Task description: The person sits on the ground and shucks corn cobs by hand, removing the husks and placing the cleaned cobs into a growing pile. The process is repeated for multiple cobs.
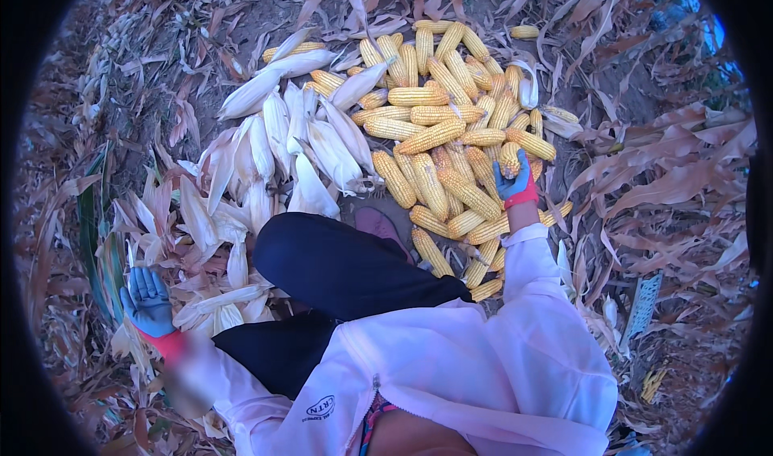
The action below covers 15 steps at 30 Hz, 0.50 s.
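My right hand (pixel 516 184), in a blue and red work glove, is closed around a husked yellow ear of corn (pixel 509 158) at the right side of the corn pile. Many bare yellow ears (pixel 435 136) lie heaped in front of me, pointing various ways. My left hand (pixel 150 303), gloved the same, is out at the far left with its palm up and fingers stretched, holding nothing. Beside it are loose pale husks (pixel 213 309). Ears still wrapped in whitish husks (pixel 330 154) lie left of the yellow pile.
Dry brown leaves and stalks (pixel 652 170) cover much of the ground around. My bent knee in dark trousers (pixel 322 254) and one shoe (pixel 378 224) are close to the pile. A grey perforated strip (pixel 642 309) stands among leaves at the right. One lone ear (pixel 524 32) lies beyond the heap.
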Motion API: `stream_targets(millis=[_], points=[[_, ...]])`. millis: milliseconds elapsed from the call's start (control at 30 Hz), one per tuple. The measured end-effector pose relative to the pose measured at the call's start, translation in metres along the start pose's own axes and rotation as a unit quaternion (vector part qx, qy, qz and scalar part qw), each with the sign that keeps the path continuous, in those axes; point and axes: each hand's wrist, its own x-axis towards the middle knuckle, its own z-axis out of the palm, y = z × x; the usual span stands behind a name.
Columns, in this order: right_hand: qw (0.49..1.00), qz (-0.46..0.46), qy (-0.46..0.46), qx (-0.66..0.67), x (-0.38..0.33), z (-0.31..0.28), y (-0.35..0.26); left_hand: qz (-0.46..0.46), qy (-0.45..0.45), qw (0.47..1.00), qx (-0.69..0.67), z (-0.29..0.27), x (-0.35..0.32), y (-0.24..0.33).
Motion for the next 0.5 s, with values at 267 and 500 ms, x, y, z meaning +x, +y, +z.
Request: stream_targets(millis=[267,500], points=[[0.980,-0.143,0.080,-0.118,0.011,-0.001,0.114,0.008,0.068,0.997,0.039,0.013,-0.003,-0.021],[0.932,0.110,-0.121,-0.324,-0.086,0.007,0.203,-0.019,0.055,0.998,0.012,0.040,0.007,-0.034]])
